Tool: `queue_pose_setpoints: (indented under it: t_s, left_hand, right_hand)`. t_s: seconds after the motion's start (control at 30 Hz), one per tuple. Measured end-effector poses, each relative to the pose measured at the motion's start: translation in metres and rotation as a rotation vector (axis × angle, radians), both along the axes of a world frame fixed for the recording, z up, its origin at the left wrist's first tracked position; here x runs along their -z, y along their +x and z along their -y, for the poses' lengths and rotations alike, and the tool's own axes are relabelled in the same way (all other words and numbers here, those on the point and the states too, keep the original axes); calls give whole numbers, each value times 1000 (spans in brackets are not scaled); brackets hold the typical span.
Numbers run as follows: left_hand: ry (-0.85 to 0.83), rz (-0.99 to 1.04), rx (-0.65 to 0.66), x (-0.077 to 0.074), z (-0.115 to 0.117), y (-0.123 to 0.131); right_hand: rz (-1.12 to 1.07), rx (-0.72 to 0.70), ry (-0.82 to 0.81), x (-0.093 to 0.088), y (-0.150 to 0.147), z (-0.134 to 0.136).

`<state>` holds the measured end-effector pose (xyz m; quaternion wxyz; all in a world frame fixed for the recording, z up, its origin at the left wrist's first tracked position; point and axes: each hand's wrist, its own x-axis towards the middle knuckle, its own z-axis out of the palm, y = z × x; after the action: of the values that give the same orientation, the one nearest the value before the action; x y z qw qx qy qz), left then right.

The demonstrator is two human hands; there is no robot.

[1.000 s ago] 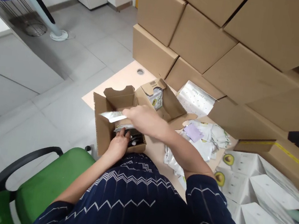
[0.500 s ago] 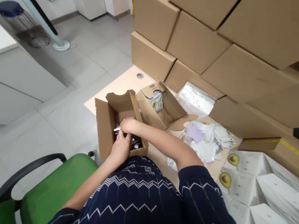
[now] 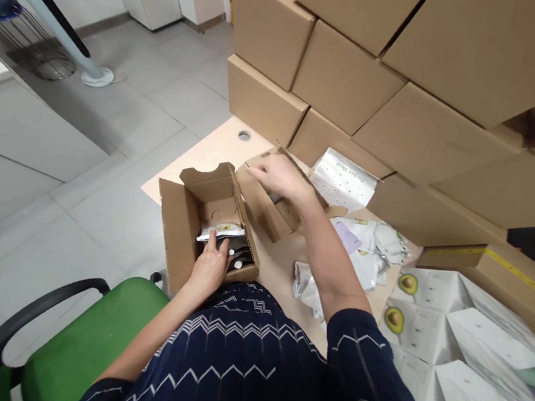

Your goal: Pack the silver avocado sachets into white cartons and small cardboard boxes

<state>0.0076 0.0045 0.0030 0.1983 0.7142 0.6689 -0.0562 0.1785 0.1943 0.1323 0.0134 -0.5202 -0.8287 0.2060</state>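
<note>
My left hand (image 3: pixel 211 264) reaches into an open cardboard box (image 3: pixel 220 188) in front of me. Its fingers are stretched out and press against a white pouch with an avocado picture (image 3: pixel 224 229). Dark pouches with white caps (image 3: pixel 238 264) stand beside it at the near end of the box. My right hand (image 3: pixel 281 174) is over a second open cardboard box (image 3: pixel 264 208) to the right, bent downward at the wrist. Most of its fingers point down out of sight, so whether they grip anything is hidden.
Flat white sachets (image 3: pixel 364 253) and a clear plastic packet (image 3: pixel 308 288) lie right of the boxes. A silvery bag (image 3: pixel 344 178) rests against stacked cartons (image 3: pixel 347 79). White avocado-printed packs (image 3: pixel 422 319) stand at right, a green chair (image 3: pixel 96 336) at left.
My right hand has left the first box and moved up and right to the second. A white avocado pouch now shows under my left hand, which stays in the first box.
</note>
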Motion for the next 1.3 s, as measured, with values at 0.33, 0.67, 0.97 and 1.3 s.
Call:
queue_pose_setpoints:
  t_s: [0.33,0.67,0.97,1.3]
  left_hand:
    - [-8,-12,1,3,2,-1]
    - [-29,-22,9,0,0,0]
    - [-29,-24,17,1,0,0]
    - [-40,-17,-9,-3,0,3]
  right_hand:
    - [552,-22,109,119,28,-56]
    - [688,-106,-82,106,48,-27]
    - [118,101,295,-39,73,51]
    - [3,-297,9,-16,-54,81]
